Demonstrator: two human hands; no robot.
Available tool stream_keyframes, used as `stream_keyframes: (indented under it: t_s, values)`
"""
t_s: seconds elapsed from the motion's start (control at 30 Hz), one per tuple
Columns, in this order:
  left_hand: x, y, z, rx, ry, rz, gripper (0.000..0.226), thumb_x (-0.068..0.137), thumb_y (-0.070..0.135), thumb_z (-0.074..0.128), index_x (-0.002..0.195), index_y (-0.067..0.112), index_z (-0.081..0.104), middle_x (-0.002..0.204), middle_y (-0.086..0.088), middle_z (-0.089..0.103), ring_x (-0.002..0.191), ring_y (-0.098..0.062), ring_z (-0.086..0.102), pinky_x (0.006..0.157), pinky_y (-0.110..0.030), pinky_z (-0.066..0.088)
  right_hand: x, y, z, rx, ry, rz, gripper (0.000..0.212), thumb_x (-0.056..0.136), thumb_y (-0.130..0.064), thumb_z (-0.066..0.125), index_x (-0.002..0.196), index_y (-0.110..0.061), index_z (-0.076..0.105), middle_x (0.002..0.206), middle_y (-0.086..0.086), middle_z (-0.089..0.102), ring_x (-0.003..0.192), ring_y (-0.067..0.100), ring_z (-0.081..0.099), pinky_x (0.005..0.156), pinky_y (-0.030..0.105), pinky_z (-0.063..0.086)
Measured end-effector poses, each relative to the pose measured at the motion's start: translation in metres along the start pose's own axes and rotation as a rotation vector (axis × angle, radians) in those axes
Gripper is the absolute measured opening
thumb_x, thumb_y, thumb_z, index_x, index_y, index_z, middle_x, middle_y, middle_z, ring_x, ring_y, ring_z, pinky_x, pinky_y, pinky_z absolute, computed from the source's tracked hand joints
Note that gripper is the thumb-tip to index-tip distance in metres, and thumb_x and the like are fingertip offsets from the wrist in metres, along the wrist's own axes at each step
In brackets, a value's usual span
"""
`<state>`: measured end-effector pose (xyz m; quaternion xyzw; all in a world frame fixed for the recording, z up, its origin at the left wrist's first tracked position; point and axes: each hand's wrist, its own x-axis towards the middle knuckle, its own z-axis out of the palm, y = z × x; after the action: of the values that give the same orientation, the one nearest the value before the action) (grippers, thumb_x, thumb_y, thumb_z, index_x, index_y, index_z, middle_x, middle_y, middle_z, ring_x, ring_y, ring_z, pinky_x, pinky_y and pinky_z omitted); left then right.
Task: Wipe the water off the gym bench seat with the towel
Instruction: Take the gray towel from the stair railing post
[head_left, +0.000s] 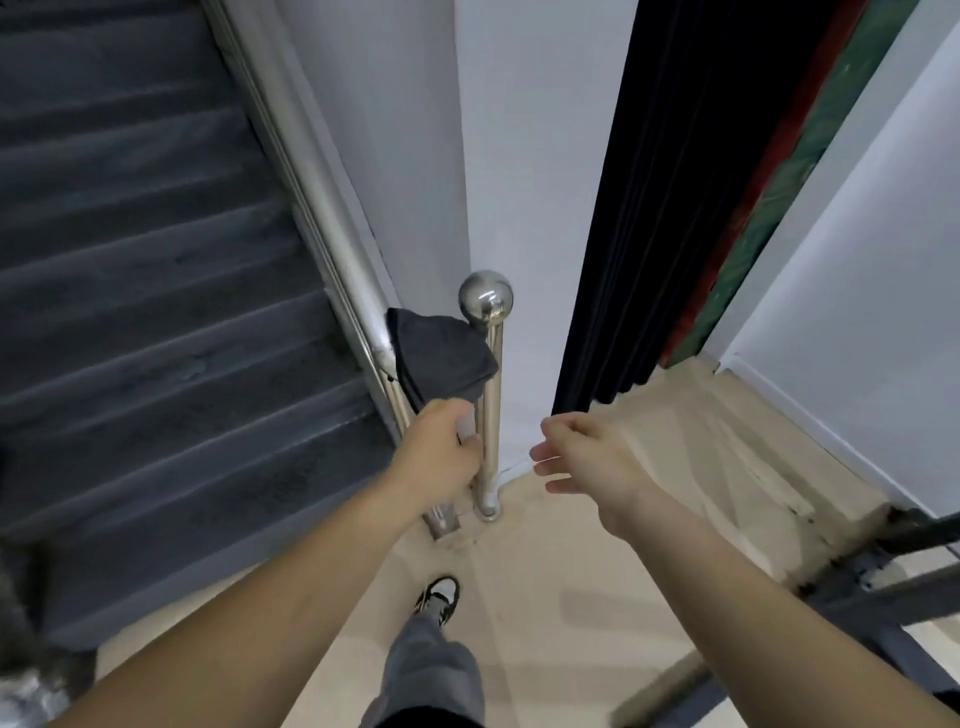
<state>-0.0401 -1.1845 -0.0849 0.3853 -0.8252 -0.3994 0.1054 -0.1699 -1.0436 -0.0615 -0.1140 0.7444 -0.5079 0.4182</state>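
A dark grey towel (441, 358) hangs over the lower end of a steel handrail (317, 176), just left of a post topped with a shiny ball (485, 299). My left hand (444, 447) is raised right under the towel's lower corner, fingers curled and touching the cloth; whether they grip it is hidden by the back of the hand. My right hand (582, 460) hovers to the right of the post with its fingers apart and nothing in it. The bench seat is not in view.
Dark carpeted stairs (145, 322) rise on the left. A white wall edge and a black curtain (639, 208) stand ahead. A dark metal frame (883, 577) sits on the beige floor at the lower right. My foot (439, 597) is below the post.
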Motion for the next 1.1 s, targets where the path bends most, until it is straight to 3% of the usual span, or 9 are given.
stream_keyframes:
  t_s: [0.1, 0.27, 0.43, 0.5, 0.57, 0.7, 0.9, 1.0, 1.1]
  values:
    - [0.09, -0.021, -0.025, 0.096, -0.028, 0.073, 0.035, 0.094, 0.016, 0.062, 0.129, 0.013, 0.061, 0.13, -0.004, 0.055, 0.116, -0.021, 0.058, 0.102, -0.034, 0.048, 0.061, -0.027, 0.035, 0.014, 0.049, 0.02, 0.021, 0.099, -0.03, 0.057, 0.107, -0.013, 0.068, 0.113, 0.014, 0.073, 0.106, 0.03, 0.071, 0.096, 0.049, 0.059]
    - [0.195, -0.049, -0.057, 0.356, -0.2, 0.172, 0.04, 0.096, 0.022, 0.058, 0.135, 0.011, 0.057, 0.141, -0.006, 0.053, 0.128, -0.024, 0.05, 0.109, -0.04, 0.045, 0.135, -0.052, 0.087, 0.094, 0.097, 0.194, 0.023, 0.1, -0.035, 0.058, 0.108, -0.013, 0.062, 0.128, 0.015, 0.062, 0.116, 0.032, 0.062, 0.1, 0.049, 0.056]
    - [0.252, -0.059, -0.059, 0.776, -0.31, 0.267, 0.051, 0.094, 0.038, 0.05, 0.141, 0.019, 0.047, 0.14, -0.007, 0.052, 0.132, -0.03, 0.044, 0.107, -0.047, 0.039, 0.189, -0.054, 0.114, 0.178, 0.142, 0.3, 0.067, 0.097, -0.042, 0.062, 0.152, -0.011, 0.039, 0.149, 0.007, 0.049, 0.123, 0.03, 0.054, 0.109, 0.049, 0.048]
    - [0.266, -0.055, -0.059, 0.833, -0.368, 0.224, 0.056, 0.089, 0.042, 0.048, 0.14, 0.021, 0.044, 0.136, -0.009, 0.054, 0.129, -0.033, 0.045, 0.103, -0.048, 0.036, 0.202, -0.051, 0.12, 0.202, 0.182, 0.295, 0.053, 0.096, -0.04, 0.065, 0.138, -0.008, 0.055, 0.135, 0.012, 0.062, 0.113, 0.03, 0.062, 0.096, 0.043, 0.056]
    - [0.272, -0.051, -0.061, 0.811, -0.425, 0.182, 0.059, 0.084, 0.043, 0.05, 0.14, 0.023, 0.043, 0.135, -0.008, 0.055, 0.129, -0.034, 0.044, 0.102, -0.049, 0.035, 0.204, -0.056, 0.126, 0.138, 0.232, 0.246, 0.027, 0.097, -0.032, 0.065, 0.104, -0.006, 0.067, 0.102, 0.011, 0.069, 0.091, 0.025, 0.064, 0.081, 0.036, 0.057]
    - [0.262, -0.04, -0.072, 0.655, -0.425, 0.246, 0.054, 0.082, 0.029, 0.054, 0.135, 0.026, 0.046, 0.138, 0.001, 0.052, 0.128, -0.029, 0.042, 0.103, -0.049, 0.037, 0.191, -0.076, 0.132, 0.154, 0.293, 0.08, 0.031, 0.097, -0.023, 0.057, 0.069, -0.014, 0.049, 0.062, -0.004, 0.046, 0.06, 0.013, 0.043, 0.047, 0.014, 0.036]
    - [0.213, -0.001, -0.097, 0.045, -0.159, 0.588, 0.053, 0.071, 0.009, 0.053, 0.122, 0.024, 0.059, 0.124, 0.016, 0.056, 0.118, -0.012, 0.046, 0.104, -0.04, 0.036, 0.137, -0.1, 0.1, 0.624, 0.202, 0.015, 0.034, 0.097, -0.027, 0.053, 0.109, 0.0, 0.07, 0.104, 0.018, 0.075, 0.092, 0.023, 0.069, 0.07, 0.032, 0.056]
    - [0.184, 0.027, -0.092, -0.006, -0.377, 0.606, 0.049, 0.078, 0.019, 0.059, 0.126, 0.03, 0.058, 0.107, 0.028, 0.059, 0.108, -0.007, 0.055, 0.1, -0.041, 0.046, 0.091, -0.093, 0.064, 0.717, 0.261, -0.015, 0.051, 0.092, -0.035, 0.056, 0.124, 0.004, 0.067, 0.126, 0.024, 0.07, 0.118, 0.032, 0.068, 0.1, 0.047, 0.053]
    - [0.142, 0.055, -0.06, -0.002, -0.761, 0.435, 0.031, 0.081, 0.033, 0.07, 0.111, 0.034, 0.068, 0.091, 0.011, 0.071, 0.091, -0.017, 0.068, 0.084, -0.045, 0.059, 0.03, -0.061, 0.028, 0.665, 0.392, -0.006, 0.031, 0.095, -0.034, 0.06, 0.103, -0.006, 0.071, 0.11, 0.018, 0.076, 0.11, 0.031, 0.071, 0.103, 0.048, 0.053]
